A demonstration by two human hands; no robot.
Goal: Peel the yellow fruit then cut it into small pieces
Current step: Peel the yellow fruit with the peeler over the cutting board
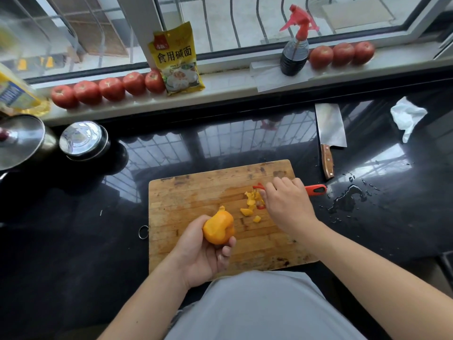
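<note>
The yellow fruit (218,229) is held just above the near part of the wooden cutting board (191,195). My left hand (203,258) grips it from below, and much of its skin is off. Small yellow peel scraps (251,204) lie on the board to the right of the fruit. My right hand (286,204) lies over a red peeler (317,189) at the board's right edge, with its fingers curled around the middle of it. The peeler's handle end sticks out to the right and its head shows to the left of my fingers.
A cleaver (331,126) with a wooden handle lies on the black counter behind the board, to the right. A water puddle (348,200) and a crumpled tissue (407,116) are further right. Two lidded pots (83,139) stand at the left. Tomatoes (110,88), a yellow packet (176,60) and a spray bottle (294,52) line the windowsill.
</note>
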